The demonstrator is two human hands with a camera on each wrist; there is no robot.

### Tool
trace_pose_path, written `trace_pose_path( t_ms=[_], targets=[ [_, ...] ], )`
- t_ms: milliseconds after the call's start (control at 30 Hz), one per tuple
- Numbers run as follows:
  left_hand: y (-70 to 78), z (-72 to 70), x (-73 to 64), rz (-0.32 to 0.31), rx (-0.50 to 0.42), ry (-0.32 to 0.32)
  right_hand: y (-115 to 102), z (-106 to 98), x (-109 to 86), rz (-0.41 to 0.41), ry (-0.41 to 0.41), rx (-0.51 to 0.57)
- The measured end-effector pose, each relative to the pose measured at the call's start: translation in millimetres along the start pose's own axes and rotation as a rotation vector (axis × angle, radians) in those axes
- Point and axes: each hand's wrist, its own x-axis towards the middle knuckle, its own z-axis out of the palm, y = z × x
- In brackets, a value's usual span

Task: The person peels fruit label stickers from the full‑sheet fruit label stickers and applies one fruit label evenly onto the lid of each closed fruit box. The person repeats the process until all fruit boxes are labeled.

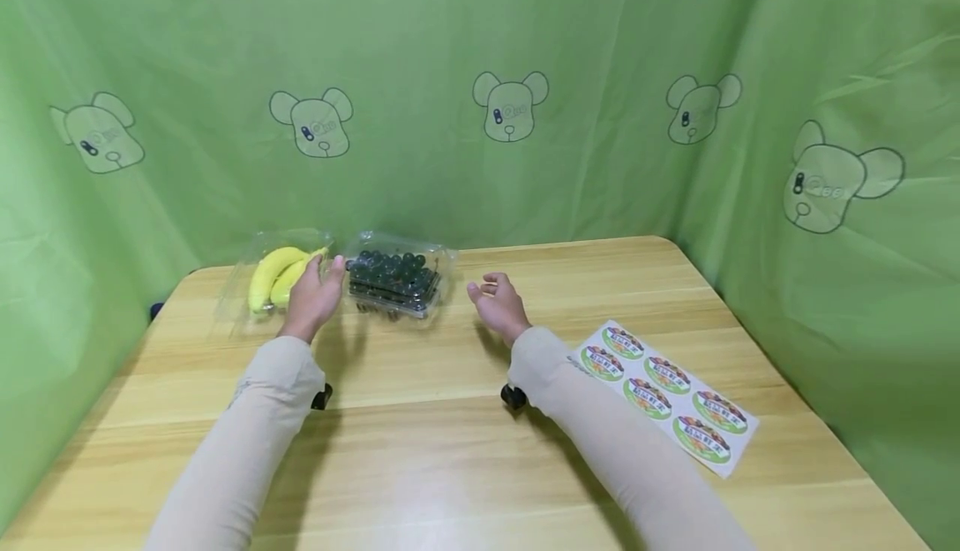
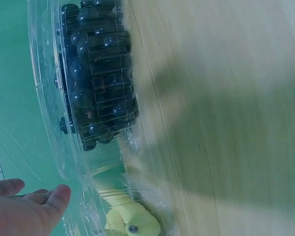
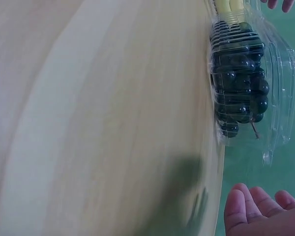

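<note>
Two clear plastic clamshell boxes stand side by side at the table's back left. In one lie yellow bananas [image 1: 272, 274]; the other holds a bunch of dark grapes [image 1: 390, 274]. My left hand [image 1: 315, 294] is over the right side of the banana box, thumb toward the grape box [image 2: 69, 93], with nothing gripped. To the right of the grapes, my right hand [image 1: 501, 308] hovers above the wood, its fingers loosely bent and holding nothing. In the right wrist view, its fingertips [image 3: 240, 194] point up toward the grape box, a gap between them.
A white sheet of round fruit stickers [image 1: 667, 397] lies on the right half of the wooden table [image 1: 420, 451], partly under the right forearm. Green curtains [image 1: 420, 51] with bear-head prints hang behind the table and along both sides.
</note>
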Motion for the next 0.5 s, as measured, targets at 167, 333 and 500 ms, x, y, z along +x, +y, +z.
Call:
trace_pose_path(
  t_ms=[167, 333, 500],
  targets=[
    [-2.0, 0.8, -3.0, -0.037, 0.014, -0.036, -2.2, 5.7, -1.9, 0.026, -0.027, 0.027],
    [-2.5, 2.3, -3.6, -0.039, 0.017, -0.048, -5.3, 8.0, -2.3, 0.038, -0.036, 0.057],
    [0.5, 2.9, -0.1, -0.034, 0.007, -0.041, -10.1, 7.3, -0.3, 0.042, -0.036, 0.082]
  ],
)
